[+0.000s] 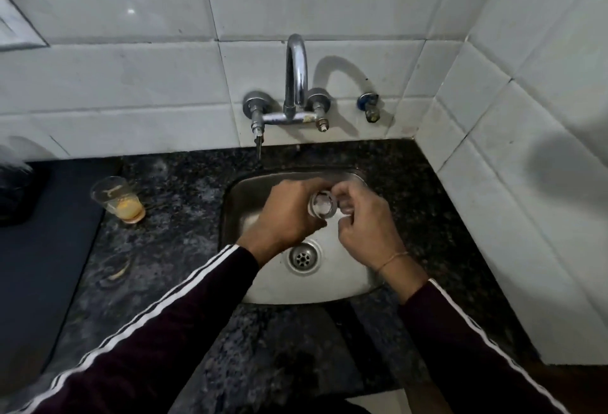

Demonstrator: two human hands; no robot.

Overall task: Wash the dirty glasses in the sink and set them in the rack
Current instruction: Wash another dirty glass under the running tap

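Observation:
Over the steel sink [345, 285] my left hand [286, 213] grips a small clear glass [323, 205], its round end turned toward me. My right hand [365, 226] is at the glass from the right, fingers curled around its far side and rim. Most of the glass body is hidden by both hands. A second glass [117, 198] with orange-yellow residue at the bottom stands upright on the dark granite counter [171, 249] left of the sink. No water stream is visible from the tap [296, 78].
A chrome wall tap with two valves stands above the sink on white tiles. A small blue valve [369, 106] sits to its right. A dark mat [39, 265] covers the counter at left, with a dark object [16, 189] at the far left edge. The tiled side wall [526, 183] closes the right.

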